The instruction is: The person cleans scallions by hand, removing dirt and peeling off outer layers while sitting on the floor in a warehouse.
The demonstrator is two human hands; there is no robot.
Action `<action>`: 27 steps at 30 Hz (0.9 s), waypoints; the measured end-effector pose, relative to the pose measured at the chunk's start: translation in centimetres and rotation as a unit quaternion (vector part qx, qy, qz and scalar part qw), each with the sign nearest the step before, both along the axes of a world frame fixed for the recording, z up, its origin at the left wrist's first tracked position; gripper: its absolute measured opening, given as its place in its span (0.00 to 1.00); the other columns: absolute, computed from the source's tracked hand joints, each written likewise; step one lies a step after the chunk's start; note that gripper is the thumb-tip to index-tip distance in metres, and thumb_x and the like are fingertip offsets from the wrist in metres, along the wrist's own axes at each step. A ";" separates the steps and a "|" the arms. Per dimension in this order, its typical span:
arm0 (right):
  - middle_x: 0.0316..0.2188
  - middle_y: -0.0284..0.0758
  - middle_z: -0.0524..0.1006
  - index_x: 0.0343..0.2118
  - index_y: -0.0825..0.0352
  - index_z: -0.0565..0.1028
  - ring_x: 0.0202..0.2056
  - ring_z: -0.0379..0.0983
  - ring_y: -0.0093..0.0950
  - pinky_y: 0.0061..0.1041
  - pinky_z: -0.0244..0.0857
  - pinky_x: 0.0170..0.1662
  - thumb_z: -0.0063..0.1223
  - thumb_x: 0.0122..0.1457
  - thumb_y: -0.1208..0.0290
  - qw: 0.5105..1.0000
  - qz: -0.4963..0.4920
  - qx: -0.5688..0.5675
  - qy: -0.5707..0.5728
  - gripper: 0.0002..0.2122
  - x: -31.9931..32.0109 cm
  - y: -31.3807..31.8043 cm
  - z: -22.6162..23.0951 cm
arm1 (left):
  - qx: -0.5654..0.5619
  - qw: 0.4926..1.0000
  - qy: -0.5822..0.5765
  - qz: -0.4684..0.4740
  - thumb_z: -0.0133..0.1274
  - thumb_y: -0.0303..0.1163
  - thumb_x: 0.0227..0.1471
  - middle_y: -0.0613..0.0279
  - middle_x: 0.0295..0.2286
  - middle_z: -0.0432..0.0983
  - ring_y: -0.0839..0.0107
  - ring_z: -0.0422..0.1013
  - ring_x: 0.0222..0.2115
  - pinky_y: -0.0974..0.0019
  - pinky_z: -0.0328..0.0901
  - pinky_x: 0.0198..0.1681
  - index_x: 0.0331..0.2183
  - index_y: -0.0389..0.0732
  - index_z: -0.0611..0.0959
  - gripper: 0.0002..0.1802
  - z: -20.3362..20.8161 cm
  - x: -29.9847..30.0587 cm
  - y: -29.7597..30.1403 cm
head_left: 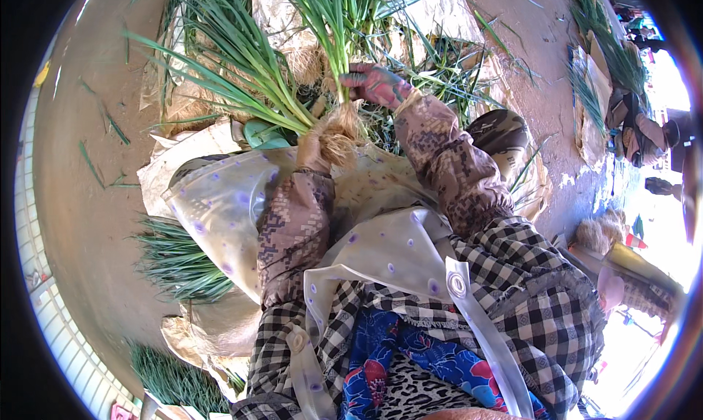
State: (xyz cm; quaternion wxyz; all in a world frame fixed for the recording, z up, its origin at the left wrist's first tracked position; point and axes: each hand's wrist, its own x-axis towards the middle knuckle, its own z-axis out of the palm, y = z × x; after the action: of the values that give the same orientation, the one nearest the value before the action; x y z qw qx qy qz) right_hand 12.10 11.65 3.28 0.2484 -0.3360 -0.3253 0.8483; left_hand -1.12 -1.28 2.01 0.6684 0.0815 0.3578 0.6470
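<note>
Checked black-and-white clothing (534,295) sits nearest my camera, with blue floral cloth (370,350) showing between its two sides; just beyond it spreads a clear apron (388,251) with purple dots, and I judge places by that. From my remote station I see both hands at the apron's far edge, working on spring onions. The left hand (313,150) is curled around the root end of a leaning bunch (282,98), whose leaves fan away beyond the apron to the left; pale roots (340,138) spill out on its right side, and I cannot make out all its fingers. Farther out, the right hand (381,85) pinches upright stalks (341,61) from their right side, just above those roots, so the onions lie between the two hands. Camouflage oversleeves (300,207) cover the forearms. Beyond the apron I see a heap of spring onions (212,13) on brown sacking (447,13), with loose leaves scattered near it. Right of the apron is a camouflage shoe (499,131); to its left, a green bundle (183,259) lies near the brown floor (95,222).
</note>
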 end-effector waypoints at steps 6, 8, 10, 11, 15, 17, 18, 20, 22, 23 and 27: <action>0.27 0.34 0.74 0.37 0.71 0.70 0.23 0.69 0.18 0.15 0.61 0.24 0.54 0.48 0.74 0.985 0.023 0.141 -0.098 0.13 -0.3 -0.2 -1.3 | -0.044 0.999 0.024 -0.019 0.54 0.28 0.43 0.58 0.29 0.72 0.72 0.70 0.25 0.70 0.68 0.23 0.37 0.34 0.72 0.17 -1.2 1.1 -0.4; 0.23 0.31 0.74 0.32 0.72 0.71 0.18 0.65 0.16 0.13 0.58 0.18 0.53 0.48 0.73 0.996 -0.076 -0.032 0.027 0.10 -1.2 -1.4 0.5 | -0.050 0.994 0.092 0.015 0.56 0.29 0.41 0.60 0.26 0.72 0.74 0.69 0.23 0.72 0.66 0.21 0.34 0.33 0.74 0.15 -1.9 1.2 -0.2; 0.23 0.31 0.74 0.32 0.71 0.71 0.18 0.65 0.15 0.13 0.58 0.19 0.53 0.48 0.73 0.991 -0.024 0.096 -0.091 0.09 -1.1 -1.5 -2.1 | -0.097 0.989 0.107 0.027 0.57 0.29 0.40 0.61 0.25 0.72 0.74 0.69 0.21 0.73 0.65 0.20 0.32 0.34 0.75 0.14 -2.2 0.9 -0.6; 0.23 0.31 0.74 0.32 0.71 0.72 0.18 0.64 0.15 0.13 0.58 0.19 0.54 0.48 0.72 0.976 0.001 0.158 -0.150 0.09 -1.1 -1.7 -2.3 | -0.121 0.986 0.113 0.030 0.57 0.30 0.40 0.61 0.24 0.73 0.74 0.69 0.20 0.73 0.65 0.20 0.31 0.34 0.76 0.14 -1.9 0.9 -0.5; 0.21 0.34 0.74 0.31 0.73 0.71 0.18 0.67 0.17 0.14 0.59 0.19 0.55 0.47 0.73 0.992 -0.092 0.010 -0.084 0.10 -0.9 -2.8 -2.8 | -0.152 0.986 0.035 0.062 0.57 0.30 0.40 0.62 0.21 0.72 0.74 0.67 0.16 0.72 0.63 0.15 0.29 0.34 0.76 0.12 -3.1 1.2 -0.2; 0.22 0.33 0.74 0.31 0.72 0.71 0.19 0.68 0.18 0.16 0.60 0.20 0.56 0.46 0.72 0.988 -0.056 0.038 -0.142 0.11 -0.3 -2.6 -2.9 | -0.153 0.984 0.053 0.070 0.57 0.30 0.40 0.62 0.21 0.71 0.74 0.67 0.15 0.73 0.62 0.14 0.28 0.34 0.76 0.11 -3.7 1.5 -0.3; 0.22 0.33 0.74 0.31 0.72 0.71 0.20 0.68 0.19 0.17 0.61 0.21 0.56 0.46 0.72 0.983 -0.045 0.057 -0.170 0.11 0.3 -2.2 -3.0 | -0.153 0.984 0.061 0.072 0.57 0.29 0.40 0.62 0.20 0.71 0.75 0.67 0.15 0.73 0.62 0.14 0.27 0.34 0.76 0.10 -3.8 1.7 -0.1; 0.23 0.33 0.74 0.34 0.72 0.72 0.21 0.69 0.21 0.18 0.64 0.25 0.54 0.47 0.73 0.960 -0.140 0.173 -0.171 0.11 0.2 -1.8 -2.8 | -0.168 0.978 0.105 0.069 0.56 0.29 0.41 0.62 0.19 0.71 0.75 0.66 0.15 0.73 0.61 0.13 0.27 0.34 0.76 0.10 -3.9 1.8 -0.2; 0.24 0.34 0.74 0.35 0.64 0.73 0.21 0.69 0.21 0.17 0.64 0.25 0.53 0.48 0.74 0.728 -0.196 0.542 -0.371 0.10 -0.1 -1.2 -1.8 | -0.170 0.974 0.129 0.074 0.55 0.27 0.41 0.62 0.19 0.70 0.74 0.66 0.14 0.72 0.61 0.13 0.27 0.34 0.76 0.09 -4.2 1.9 -0.2; 0.24 0.34 0.74 0.35 0.62 0.74 0.22 0.69 0.20 0.17 0.64 0.24 0.52 0.48 0.74 0.657 -0.233 0.608 -0.381 0.10 -1.3 -0.7 -0.4 | -0.161 0.974 0.133 0.083 0.55 0.27 0.41 0.62 0.18 0.70 0.73 0.66 0.14 0.72 0.62 0.14 0.26 0.34 0.76 0.08 -4.3 1.6 -0.3; 0.29 0.35 0.73 0.40 0.65 0.70 0.26 0.69 0.22 0.21 0.64 0.21 0.49 0.50 0.73 0.764 -0.167 0.576 -0.237 0.13 -5.6 0.7 -0.2 | -0.176 0.971 0.127 0.101 0.54 0.25 0.41 0.63 0.17 0.68 0.73 0.65 0.13 0.70 0.62 0.14 0.25 0.35 0.75 0.05 -3.2 1.0 -1.2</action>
State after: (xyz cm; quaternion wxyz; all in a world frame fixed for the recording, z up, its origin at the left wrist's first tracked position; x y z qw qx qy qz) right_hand 6.52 12.40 3.09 0.4485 -0.3690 -0.7399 0.3396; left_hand -0.15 -2.47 -1.20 0.5523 0.0079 0.5543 0.6226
